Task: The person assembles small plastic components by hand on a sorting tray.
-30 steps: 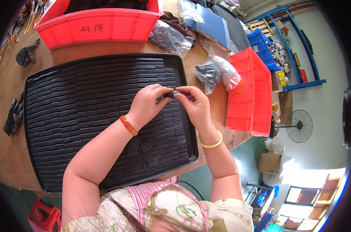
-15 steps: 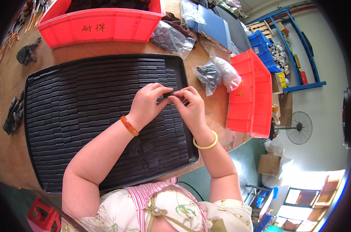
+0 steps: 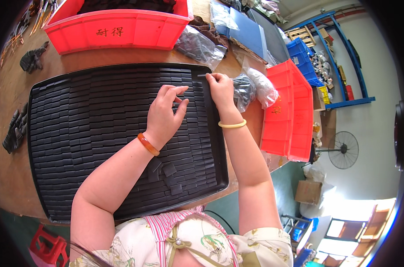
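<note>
A large black tray point(image 3: 217, 153) lies in front of me, filled with rows of small flat dark rectangular pieces point(image 3: 104, 115). My right hand point(image 3: 221, 92) is at the tray's far right corner, thumb and fingertips pinched on one thin dark piece point(image 3: 202, 75), which sticks out to the left. Over the right part of the rows hovers my left hand point(image 3: 165, 113), thumb and fingers apart, holding nothing. Several loose dark pieces point(image 3: 169, 170) lie on top of the rows near the tray's front, beside my left forearm.
A red crate point(image 3: 117, 35) with dark contents stands behind the tray, another red crate point(image 3: 284, 111) at the right. Between lie clear plastic bags point(image 3: 260, 86) and a bagged dark bundle point(image 3: 197, 46). Dark gloves point(image 3: 32, 58) rest on the table's left side. A red stool point(image 3: 48, 247) is at lower left.
My hands have come apart. The right one moved away to the tray's far right corner with a dark piece; the left rose slightly and its fingers opened.
</note>
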Available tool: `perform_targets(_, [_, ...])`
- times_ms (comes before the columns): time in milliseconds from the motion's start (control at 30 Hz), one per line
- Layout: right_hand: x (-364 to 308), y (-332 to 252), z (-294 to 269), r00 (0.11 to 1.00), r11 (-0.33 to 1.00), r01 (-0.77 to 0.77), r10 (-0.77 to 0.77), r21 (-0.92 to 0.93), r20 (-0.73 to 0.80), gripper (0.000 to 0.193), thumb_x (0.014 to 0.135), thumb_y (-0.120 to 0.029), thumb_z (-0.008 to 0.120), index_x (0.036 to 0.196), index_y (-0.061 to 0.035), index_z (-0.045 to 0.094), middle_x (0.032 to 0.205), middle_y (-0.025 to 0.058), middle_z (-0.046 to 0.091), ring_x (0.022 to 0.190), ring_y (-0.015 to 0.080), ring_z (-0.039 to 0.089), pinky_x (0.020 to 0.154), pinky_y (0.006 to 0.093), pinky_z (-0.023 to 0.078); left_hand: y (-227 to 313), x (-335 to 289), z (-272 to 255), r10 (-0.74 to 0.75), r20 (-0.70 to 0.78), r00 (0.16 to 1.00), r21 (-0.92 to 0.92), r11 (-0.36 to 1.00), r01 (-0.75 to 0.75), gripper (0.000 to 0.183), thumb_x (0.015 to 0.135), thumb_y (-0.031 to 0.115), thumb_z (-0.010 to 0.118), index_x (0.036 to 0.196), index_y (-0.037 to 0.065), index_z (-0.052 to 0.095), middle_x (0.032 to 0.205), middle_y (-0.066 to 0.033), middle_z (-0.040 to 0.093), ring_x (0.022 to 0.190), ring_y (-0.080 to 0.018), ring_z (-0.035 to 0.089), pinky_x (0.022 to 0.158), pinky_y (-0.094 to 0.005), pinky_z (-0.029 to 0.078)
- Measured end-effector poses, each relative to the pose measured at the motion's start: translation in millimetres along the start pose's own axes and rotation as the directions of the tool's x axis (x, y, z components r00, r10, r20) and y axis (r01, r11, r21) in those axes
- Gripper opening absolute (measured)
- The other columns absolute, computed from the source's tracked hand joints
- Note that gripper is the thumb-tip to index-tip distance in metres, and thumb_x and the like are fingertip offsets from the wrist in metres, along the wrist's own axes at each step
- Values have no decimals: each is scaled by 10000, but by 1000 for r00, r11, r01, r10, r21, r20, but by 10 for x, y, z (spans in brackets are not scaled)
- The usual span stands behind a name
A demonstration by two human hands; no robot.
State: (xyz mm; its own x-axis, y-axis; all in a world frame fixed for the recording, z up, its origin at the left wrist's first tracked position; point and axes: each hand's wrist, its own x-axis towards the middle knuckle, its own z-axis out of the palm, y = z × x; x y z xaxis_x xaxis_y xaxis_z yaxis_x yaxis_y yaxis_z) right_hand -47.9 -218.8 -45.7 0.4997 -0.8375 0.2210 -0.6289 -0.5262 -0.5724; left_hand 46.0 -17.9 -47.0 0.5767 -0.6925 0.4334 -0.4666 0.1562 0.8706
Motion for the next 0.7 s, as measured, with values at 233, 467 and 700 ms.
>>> perform_targets(233, [20, -230, 146, 996, 850, 82, -53, -521, 71, 285, 862, -405, 698, 929, -136, 765, 1096, 115, 665, 1167, 347, 541, 963, 517, 419, -28, 3, -21, -1, -23, 1000, -14, 1000, 1, 269, 905, 50, 647, 1173, 71, 644, 1082, -89, 604, 848, -175, 652, 720, -281, 526])
perform_targets(467, [-193, -299, -178, 951, 950, 298, -303, -93, -53, 221, 834, -206, 741, 921, -49, 612, 862, 108, 617, 897, 308, 587, 850, 414, 462, -24, 43, -11, 30, -88, 996, -35, 999, -33, 259, 879, -7, 627, 1129, 54, 656, 1027, -90, 615, 789, -182, 628, 696, -283, 524])
perform_targets(700, [-1623, -851, -531, 634, 755, 634, -631, 167, 447, 221, 768, -144, 763, 942, -67, 651, 879, 74, 564, 859, 257, 553, 773, 376, 457, -63, 27, -35, 8, -132, 991, -66, 998, -17, 254, 882, 3, 628, 1123, 74, 665, 1015, -77, 617, 793, -173, 614, 687, -287, 509])
